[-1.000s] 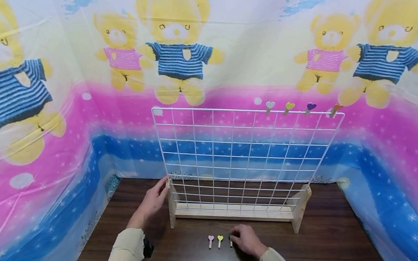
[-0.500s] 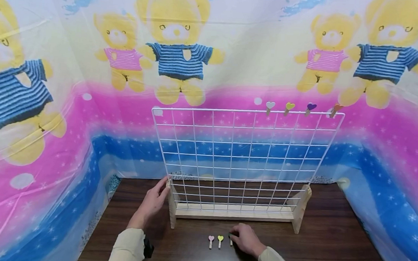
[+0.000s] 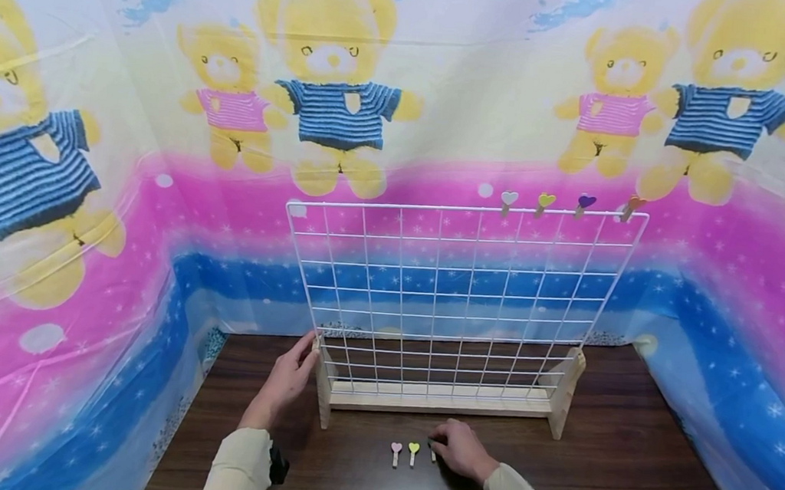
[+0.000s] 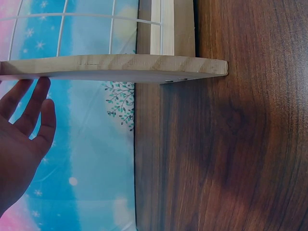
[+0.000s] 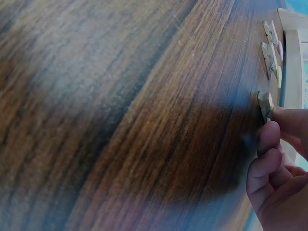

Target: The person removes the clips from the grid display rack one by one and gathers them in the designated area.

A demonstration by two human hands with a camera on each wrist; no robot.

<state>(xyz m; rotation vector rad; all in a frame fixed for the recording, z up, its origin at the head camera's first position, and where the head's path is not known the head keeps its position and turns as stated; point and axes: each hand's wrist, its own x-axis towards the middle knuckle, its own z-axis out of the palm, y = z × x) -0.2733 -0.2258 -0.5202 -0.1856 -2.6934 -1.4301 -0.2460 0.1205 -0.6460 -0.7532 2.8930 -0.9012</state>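
Observation:
My right hand (image 3: 465, 448) is low over the table, its thumb and fingertips pinching a small wooden clothespin (image 5: 265, 106). Fingers mostly cover its dark top. To its left lie two heart-topped clothespins, one pink (image 3: 396, 454) and one yellow (image 3: 414, 454). My left hand (image 3: 290, 371) touches the left wooden side panel (image 4: 115, 65) of the stand, with relaxed fingertips against the panel's outer face in the left wrist view. A white wire grid (image 3: 435, 294) rises from that stand. Heart clothespins in white (image 3: 509, 200), yellow (image 3: 546, 202), purple (image 3: 586, 203) and orange (image 3: 635, 206) sit on its top bar, toward the right.
Behind and beside the dark wooden table (image 3: 638, 464) hangs a cloth (image 3: 458, 112) printed with teddy bears. The stand's right wooden leg (image 3: 565, 393) and its low crossbar (image 3: 438, 408) stand just beyond my right hand.
My right hand and the pinched clothespin have shifted very slightly left. My left hand and the stand have stayed put.

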